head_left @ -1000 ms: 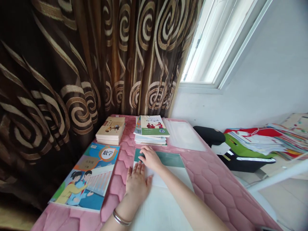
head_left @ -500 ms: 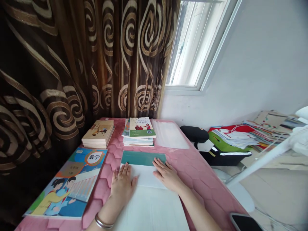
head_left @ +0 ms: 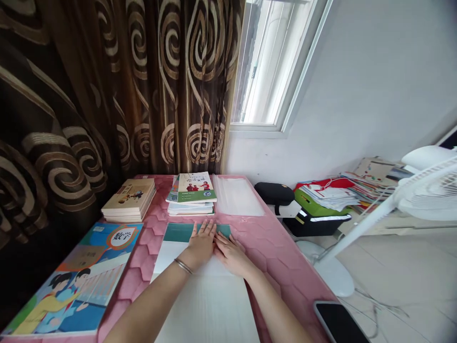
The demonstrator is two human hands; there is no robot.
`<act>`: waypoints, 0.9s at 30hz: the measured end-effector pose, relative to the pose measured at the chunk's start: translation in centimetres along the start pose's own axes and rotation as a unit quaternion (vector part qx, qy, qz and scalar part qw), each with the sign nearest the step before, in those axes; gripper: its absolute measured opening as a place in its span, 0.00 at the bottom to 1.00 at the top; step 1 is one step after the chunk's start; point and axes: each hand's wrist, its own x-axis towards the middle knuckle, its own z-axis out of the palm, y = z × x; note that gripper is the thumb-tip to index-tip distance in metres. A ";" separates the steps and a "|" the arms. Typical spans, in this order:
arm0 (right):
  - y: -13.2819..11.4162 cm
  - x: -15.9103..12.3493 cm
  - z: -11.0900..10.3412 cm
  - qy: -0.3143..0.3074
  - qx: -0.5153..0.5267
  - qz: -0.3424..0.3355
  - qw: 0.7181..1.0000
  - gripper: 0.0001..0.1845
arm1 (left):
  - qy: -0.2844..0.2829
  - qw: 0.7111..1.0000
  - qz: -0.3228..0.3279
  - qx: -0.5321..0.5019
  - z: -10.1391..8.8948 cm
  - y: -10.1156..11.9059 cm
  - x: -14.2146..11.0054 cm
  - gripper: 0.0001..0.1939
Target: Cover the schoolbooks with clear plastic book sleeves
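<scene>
**Hands brought together at the far end of the spread**

The pink surface (head_left: 282,267) carries the pale spread (head_left: 207,309), which runs from the near edge of the view towards 12 o'clock and ends in a green band (head_left: 173,232). A maths textbook (head_left: 74,276) lies at 9 o'clock from it, a book stack (head_left: 194,188) at 12 and clear sheets (head_left: 237,195) at 1.

Half a second ago the hands lay apart, one towards each side; the left hand (head_left: 200,247) has since come across to meet the right hand (head_left: 232,257). That suggests pressure on one shared place rather than at both sides.

Both hands are flat, palms down and fingers extended, gripping nothing. The left fingers reach onto the green band; the right fingertips lie just beside them, at 3 o'clock, seemingly touching.
</scene>
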 end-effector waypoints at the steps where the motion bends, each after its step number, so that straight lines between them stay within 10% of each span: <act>1: 0.4 0.0 -0.2 0.008 0.021 -0.005 1.000 0.26 | -0.014 1.000 -0.003 -0.024 0.1 0.0 0.4 0.30; 8: 3.1 0.5 -1.3 0.167 -0.010 0.089 0.982 0.22 | -0.018 0.998 -0.019 -0.061 0.9 -0.3 0.4 0.33; 19: 2.9 1.0 -0.6 0.065 -0.113 0.163 0.978 0.29 | -0.038 0.997 -0.028 -0.068 0.9 -0.4 0.5 0.34; 27: 4.8 1.1 -1.5 0.079 -0.038 0.167 0.982 0.26 | -0.073 0.991 -0.039 -0.104 0.9 4.5 -0.3 0.35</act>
